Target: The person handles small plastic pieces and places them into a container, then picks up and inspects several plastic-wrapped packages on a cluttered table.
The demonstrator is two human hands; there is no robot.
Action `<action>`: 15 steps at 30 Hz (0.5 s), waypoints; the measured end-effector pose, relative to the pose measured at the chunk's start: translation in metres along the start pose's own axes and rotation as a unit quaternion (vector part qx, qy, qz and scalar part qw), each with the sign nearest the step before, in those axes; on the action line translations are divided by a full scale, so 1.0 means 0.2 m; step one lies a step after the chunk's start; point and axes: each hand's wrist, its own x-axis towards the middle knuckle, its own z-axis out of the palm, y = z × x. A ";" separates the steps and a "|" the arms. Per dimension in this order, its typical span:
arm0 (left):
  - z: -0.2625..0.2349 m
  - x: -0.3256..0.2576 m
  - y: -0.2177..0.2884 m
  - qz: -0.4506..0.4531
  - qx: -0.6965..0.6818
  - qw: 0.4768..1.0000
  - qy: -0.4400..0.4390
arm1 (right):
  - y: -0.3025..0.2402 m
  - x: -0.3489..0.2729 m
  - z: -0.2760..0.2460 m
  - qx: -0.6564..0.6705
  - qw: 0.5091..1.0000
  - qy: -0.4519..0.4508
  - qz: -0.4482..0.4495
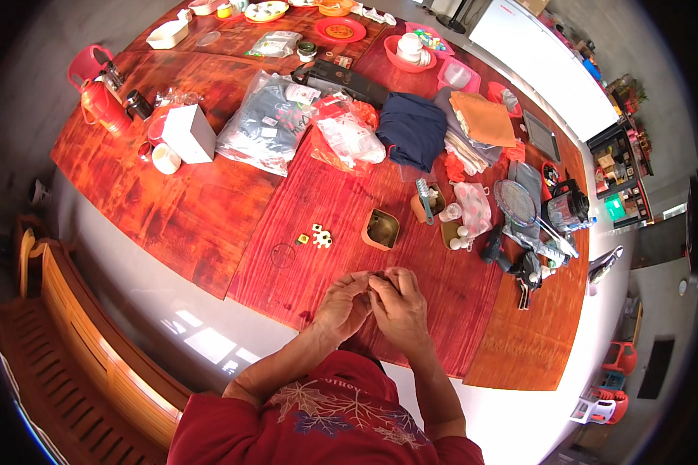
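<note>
Both hands pinch something tiny over the tabletop (pixel 302 194).
The left hand (pixel 343 304) and right hand (pixel 397 302) close narrowly on it, unidentifiable; it could slip, rolling toward 2 small dice-like pieces (pixel 319 236) just ahead.

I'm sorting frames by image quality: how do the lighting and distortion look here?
Head view: strong fisheye bend, the table edges curving toward a dark rim; bright daylight with window glare patches on the floor; left hand and right hand sharp at centre, far clutter small.

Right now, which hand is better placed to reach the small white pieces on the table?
Left, probably. The white pieces lie ahead and to the left of the joined hands, nearer the left hand than the right hand. Both seem busy pinching something tiny.
</note>
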 end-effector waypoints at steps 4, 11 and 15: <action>-0.04 0.04 0.03 -0.026 -0.050 0.998 -0.009 | 0.02 -0.03 -0.15 0.213 0.974 -0.010 0.079; 0.02 0.09 0.04 -0.102 -0.094 0.976 -0.169 | 0.06 0.04 -0.11 0.184 0.963 0.123 0.154; 0.18 0.05 0.03 -0.095 -0.023 0.985 -0.141 | 0.04 0.01 0.05 0.073 0.987 0.132 0.061</action>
